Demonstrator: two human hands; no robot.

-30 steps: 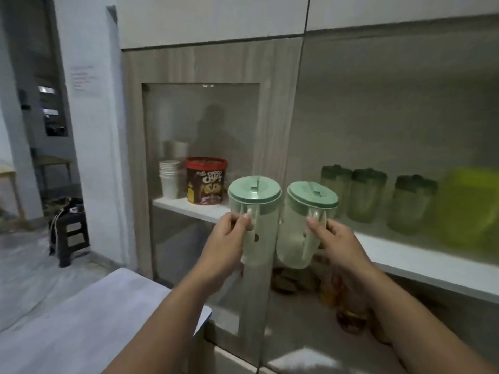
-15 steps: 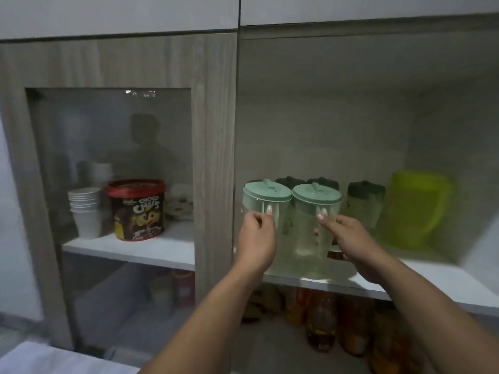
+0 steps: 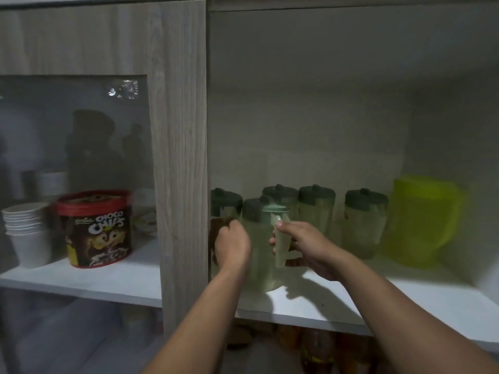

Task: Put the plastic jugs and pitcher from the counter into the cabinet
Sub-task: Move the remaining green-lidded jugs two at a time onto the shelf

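Both my hands are inside the open cabinet, each on a clear plastic jug with a green lid. My left hand [image 3: 232,245] grips the left jug [image 3: 224,203], which is partly hidden by the wooden door frame. My right hand [image 3: 306,245] holds the handle of the right jug [image 3: 260,255]. Both jugs appear to rest on the white shelf [image 3: 351,300], side by side. Behind them stand three more green-lidded jugs [image 3: 316,211], with a yellow-green pitcher [image 3: 421,222] at the far right.
A wooden door frame [image 3: 181,157] stands just left of my left hand. Behind its glass pane are a Choco Chips tub [image 3: 97,228] and stacked white cups [image 3: 27,233]. Bottles [image 3: 316,346] fill the shelf below. The shelf's front right is bare.
I have moved closer and pushed both jugs deeper into the cabinet and down onto the shelf, in front of the row of jugs at the back.
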